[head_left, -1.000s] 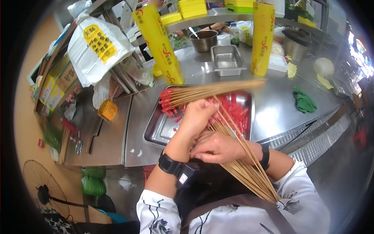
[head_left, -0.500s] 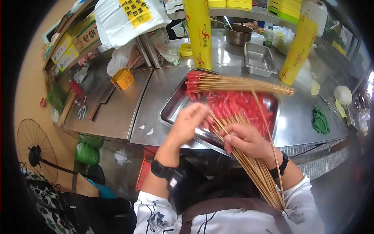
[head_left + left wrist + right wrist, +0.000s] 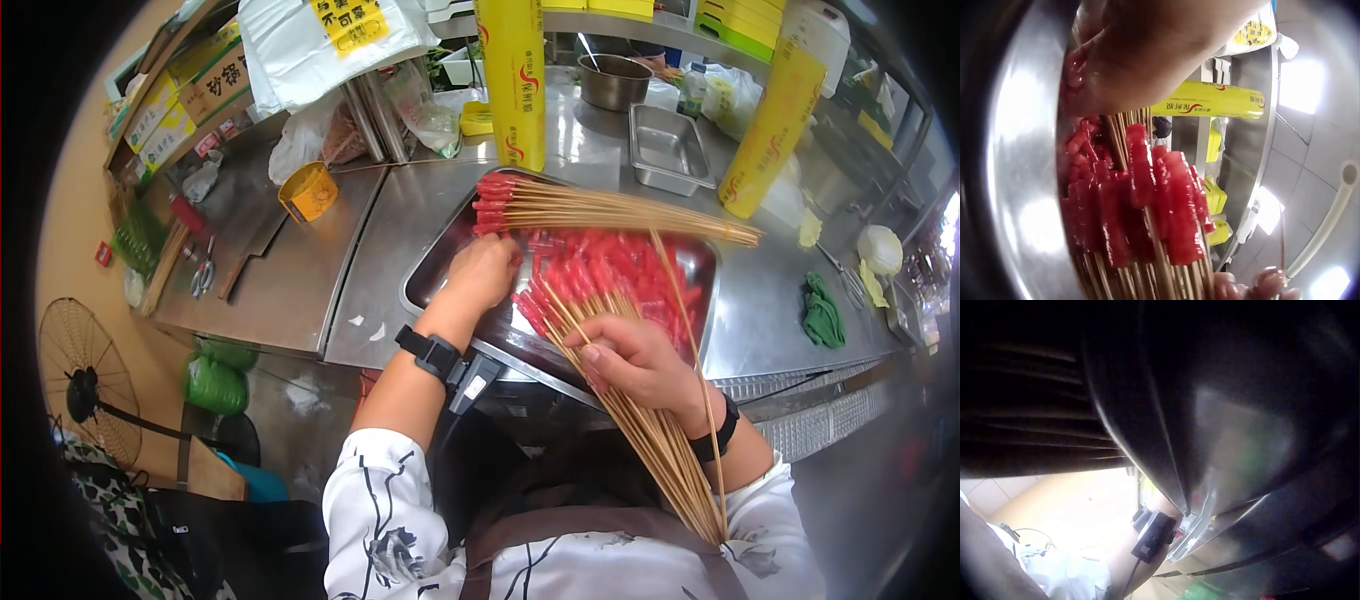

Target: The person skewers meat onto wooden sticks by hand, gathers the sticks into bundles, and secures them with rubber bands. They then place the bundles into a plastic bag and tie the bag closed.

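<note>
Gripping a thick bundle of bamboo skewers [image 3: 662, 440], the right hand [image 3: 635, 365] has its fingers wrapped tight round the sticks. They fan out from the person's chest towards 11 o'clock. Their tips carry glossy red meat pieces [image 3: 1169, 212] threaded close together, and hang over the steel tray [image 3: 428, 288].

The left hand [image 3: 485, 270] is down in the tray at about 10 o'clock from the right, fingers bent onto the loose red pieces. Whether its grip has closed on one, I cannot tell.

The tray sits on the worktop [image 3: 300, 290] right in front of the person, and its floor is heaped with more of the wet, bright red meat. A row of finished skewers [image 3: 620, 212] lies across its far rim, red ends pointing to 9 o'clock.

Beyond the tray, one yellow roll of film [image 3: 512, 85] stands at 12 o'clock and a second yellow roll [image 3: 772, 130] leans at 2 o'clock, with a small steel pan [image 3: 665, 150] between them. A green cloth [image 3: 822, 312] is crumpled at 3 o'clock. A yellow tub [image 3: 307, 192] sits off at 10 o'clock.
</note>
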Demonstrator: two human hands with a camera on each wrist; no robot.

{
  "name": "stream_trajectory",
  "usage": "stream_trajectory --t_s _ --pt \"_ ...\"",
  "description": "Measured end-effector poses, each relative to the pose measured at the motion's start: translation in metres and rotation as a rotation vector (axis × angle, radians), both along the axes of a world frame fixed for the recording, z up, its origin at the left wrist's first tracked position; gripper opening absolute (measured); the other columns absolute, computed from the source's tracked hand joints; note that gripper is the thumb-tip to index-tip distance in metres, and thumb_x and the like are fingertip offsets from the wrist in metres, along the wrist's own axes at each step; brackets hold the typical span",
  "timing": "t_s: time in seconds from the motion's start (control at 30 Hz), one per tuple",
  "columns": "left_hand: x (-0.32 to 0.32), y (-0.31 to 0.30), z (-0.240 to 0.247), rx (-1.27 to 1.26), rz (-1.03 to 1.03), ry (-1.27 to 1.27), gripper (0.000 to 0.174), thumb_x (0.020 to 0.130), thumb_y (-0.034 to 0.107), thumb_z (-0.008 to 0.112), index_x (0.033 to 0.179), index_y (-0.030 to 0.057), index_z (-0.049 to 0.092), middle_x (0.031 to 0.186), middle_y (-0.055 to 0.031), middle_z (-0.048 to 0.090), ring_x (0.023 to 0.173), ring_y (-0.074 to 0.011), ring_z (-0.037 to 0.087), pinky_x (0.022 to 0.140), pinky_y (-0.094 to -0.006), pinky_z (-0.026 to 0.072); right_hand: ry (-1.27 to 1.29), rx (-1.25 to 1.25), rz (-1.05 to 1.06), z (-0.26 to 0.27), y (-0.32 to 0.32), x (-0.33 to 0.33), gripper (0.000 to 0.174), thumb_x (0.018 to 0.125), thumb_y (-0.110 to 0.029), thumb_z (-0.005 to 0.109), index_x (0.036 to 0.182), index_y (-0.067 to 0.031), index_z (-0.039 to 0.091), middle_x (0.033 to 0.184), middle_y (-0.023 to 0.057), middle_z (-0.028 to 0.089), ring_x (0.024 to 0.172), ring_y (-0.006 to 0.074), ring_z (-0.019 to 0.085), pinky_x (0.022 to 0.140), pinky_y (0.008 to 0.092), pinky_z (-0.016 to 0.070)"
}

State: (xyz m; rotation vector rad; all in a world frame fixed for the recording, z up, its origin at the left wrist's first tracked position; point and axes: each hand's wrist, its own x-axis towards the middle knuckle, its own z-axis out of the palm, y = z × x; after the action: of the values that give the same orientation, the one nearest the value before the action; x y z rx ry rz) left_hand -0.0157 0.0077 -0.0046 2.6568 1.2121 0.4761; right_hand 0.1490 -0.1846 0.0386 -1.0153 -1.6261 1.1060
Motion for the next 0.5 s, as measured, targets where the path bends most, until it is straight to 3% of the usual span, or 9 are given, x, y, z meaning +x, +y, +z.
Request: stream_trajectory --t_s 0.13,0.23,0.33,0.5 --pt "-0.005 -0.002 0.002 -0.088 0.036 -0.148 0.030 0.080 0.008 0.061 0.110 0.0069 0.061 0.093 -0.0143 0.063 0.084 -0.0287 0.062 0.074 -0.0371 0.0502 0.008 0.006 -0.002 0.002 0.000 0.000 0.023 0.094 -0.013 0.048 0.111 0.0006 0.055 0.056 -0.0035 0.049 0.052 0.0035 0.048 0.049 0.0208 0.0376" --pt "-0.019 -0.002 0.005 -0.645 0.060 -0.663 0.029 0.085 0.004 0.055 0.114 0.0034 0.058 0.091 -0.0107 0.062 0.080 -0.0210 0.062 0.070 -0.0314 0.0520 0.030 0.044 -0.015 0.002 0.000 -0.002 0.026 0.094 -0.013 0.046 0.116 0.0011 0.053 0.056 -0.0034 0.049 0.052 0.0034 0.048 0.050 0.0210 0.0380" --pt "-0.032 -0.017 0.010 -0.974 0.024 -1.132 0.029 0.086 0.004 0.055 0.115 -0.0007 0.055 0.092 -0.0088 0.061 0.080 -0.0162 0.061 0.072 -0.0294 0.0524 0.002 0.021 -0.005 0.002 0.001 -0.001 0.028 0.095 -0.014 0.045 0.118 0.0017 0.051 0.057 -0.0027 0.049 0.053 0.0037 0.047 0.050 0.0212 0.0383" --pt "-0.040 -0.036 0.018 -1.112 0.003 -1.412 0.027 0.089 0.011 0.057 0.114 0.0010 0.053 0.095 -0.0096 0.061 0.082 -0.0173 0.062 0.076 -0.0306 0.0531 -0.055 0.031 0.000 0.006 0.000 -0.001 0.029 0.096 -0.015 0.044 0.117 0.0015 0.052 0.057 -0.0017 0.049 0.053 0.0048 0.048 0.050 0.0225 0.0387"
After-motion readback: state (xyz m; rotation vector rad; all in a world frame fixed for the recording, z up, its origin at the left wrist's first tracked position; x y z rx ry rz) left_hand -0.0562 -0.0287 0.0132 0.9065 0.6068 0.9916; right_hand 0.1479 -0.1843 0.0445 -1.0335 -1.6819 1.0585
